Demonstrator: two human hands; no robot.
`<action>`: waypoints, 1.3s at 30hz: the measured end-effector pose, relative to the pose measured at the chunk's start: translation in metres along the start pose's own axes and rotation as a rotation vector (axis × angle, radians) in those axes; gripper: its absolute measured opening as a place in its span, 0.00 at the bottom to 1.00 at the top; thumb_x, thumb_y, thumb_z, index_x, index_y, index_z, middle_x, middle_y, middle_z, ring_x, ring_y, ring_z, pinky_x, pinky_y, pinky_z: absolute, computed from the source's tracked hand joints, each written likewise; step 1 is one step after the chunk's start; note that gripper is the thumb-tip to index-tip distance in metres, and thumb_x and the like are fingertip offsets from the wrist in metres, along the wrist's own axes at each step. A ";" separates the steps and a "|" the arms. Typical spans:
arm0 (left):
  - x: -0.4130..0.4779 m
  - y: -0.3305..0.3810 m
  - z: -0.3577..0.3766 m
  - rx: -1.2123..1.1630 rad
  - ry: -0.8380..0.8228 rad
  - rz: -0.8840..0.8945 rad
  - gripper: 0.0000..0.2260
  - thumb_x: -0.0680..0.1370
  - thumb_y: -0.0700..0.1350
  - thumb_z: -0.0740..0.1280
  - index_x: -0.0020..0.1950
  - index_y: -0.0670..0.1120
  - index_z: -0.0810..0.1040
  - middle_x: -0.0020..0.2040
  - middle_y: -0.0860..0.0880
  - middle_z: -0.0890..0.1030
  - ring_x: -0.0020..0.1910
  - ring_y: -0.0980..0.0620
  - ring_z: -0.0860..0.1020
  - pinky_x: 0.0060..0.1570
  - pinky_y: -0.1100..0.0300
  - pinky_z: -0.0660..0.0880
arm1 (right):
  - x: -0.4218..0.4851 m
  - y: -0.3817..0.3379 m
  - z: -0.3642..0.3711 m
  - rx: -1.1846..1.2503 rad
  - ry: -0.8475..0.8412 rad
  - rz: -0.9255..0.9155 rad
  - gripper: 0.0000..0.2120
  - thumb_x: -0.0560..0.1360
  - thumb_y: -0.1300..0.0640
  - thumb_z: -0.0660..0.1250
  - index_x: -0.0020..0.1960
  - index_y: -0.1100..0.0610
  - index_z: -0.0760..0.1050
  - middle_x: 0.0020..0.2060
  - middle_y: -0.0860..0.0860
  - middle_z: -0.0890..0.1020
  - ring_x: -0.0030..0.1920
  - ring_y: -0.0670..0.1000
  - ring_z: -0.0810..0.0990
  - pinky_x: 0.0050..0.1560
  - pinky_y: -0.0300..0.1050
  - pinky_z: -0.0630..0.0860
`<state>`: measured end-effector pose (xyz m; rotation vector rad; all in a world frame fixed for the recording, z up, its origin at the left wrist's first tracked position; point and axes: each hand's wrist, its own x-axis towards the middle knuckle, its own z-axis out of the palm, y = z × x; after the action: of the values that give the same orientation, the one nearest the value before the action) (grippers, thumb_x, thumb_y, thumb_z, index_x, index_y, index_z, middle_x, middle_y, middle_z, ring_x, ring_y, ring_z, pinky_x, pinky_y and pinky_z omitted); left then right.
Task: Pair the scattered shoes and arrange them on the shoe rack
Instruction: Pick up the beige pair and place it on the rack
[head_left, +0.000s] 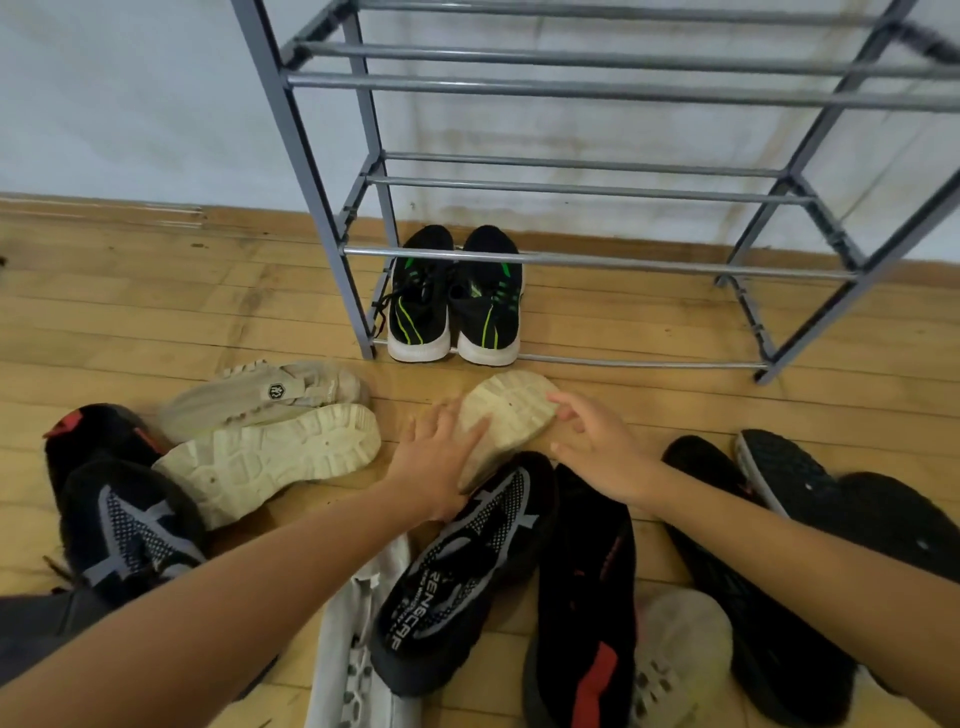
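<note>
Step in hand: picking up one overturned beige shoe (511, 415), sole up on the floor just in front of the shoe rack (571, 257).
Left hand (441, 462): fingers straight, slightly spread, laid flat on the sole.
Right hand (602, 447): fingers spread and loosely curved at the shoe's far edge; contact unclear, nothing gripped.
Rack: black-and-green pair (454, 301) side by side on the bottom tier, left end.
Next move, likely: closing both hands on the shoe, turning it upright, matching it with a beige mate (270, 457) lying to the left.
</note>
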<state>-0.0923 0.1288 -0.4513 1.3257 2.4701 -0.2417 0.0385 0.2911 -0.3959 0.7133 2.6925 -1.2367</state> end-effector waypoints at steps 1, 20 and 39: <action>0.002 0.001 0.001 -0.008 -0.015 -0.029 0.47 0.72 0.51 0.71 0.77 0.57 0.38 0.78 0.42 0.42 0.77 0.39 0.48 0.74 0.40 0.53 | -0.001 0.003 0.001 0.000 -0.002 0.000 0.27 0.76 0.59 0.64 0.73 0.50 0.61 0.57 0.46 0.69 0.61 0.47 0.68 0.65 0.45 0.66; -0.044 0.004 -0.081 -1.862 -0.409 0.191 0.29 0.65 0.47 0.69 0.66 0.50 0.72 0.55 0.46 0.81 0.51 0.48 0.81 0.46 0.54 0.78 | -0.028 -0.018 0.014 0.660 -0.161 -0.049 0.43 0.62 0.44 0.76 0.65 0.24 0.54 0.64 0.29 0.65 0.64 0.42 0.74 0.57 0.42 0.78; -0.057 -0.047 -0.027 -0.880 0.042 0.150 0.36 0.69 0.61 0.68 0.73 0.67 0.55 0.67 0.57 0.64 0.67 0.59 0.63 0.68 0.55 0.62 | -0.022 -0.023 0.012 0.539 -0.051 -0.129 0.44 0.65 0.63 0.77 0.72 0.42 0.57 0.61 0.33 0.71 0.57 0.31 0.75 0.51 0.27 0.73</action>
<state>-0.1079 0.0661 -0.4060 1.0824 2.0539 0.8180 0.0464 0.2610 -0.3821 0.5440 2.4014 -2.0171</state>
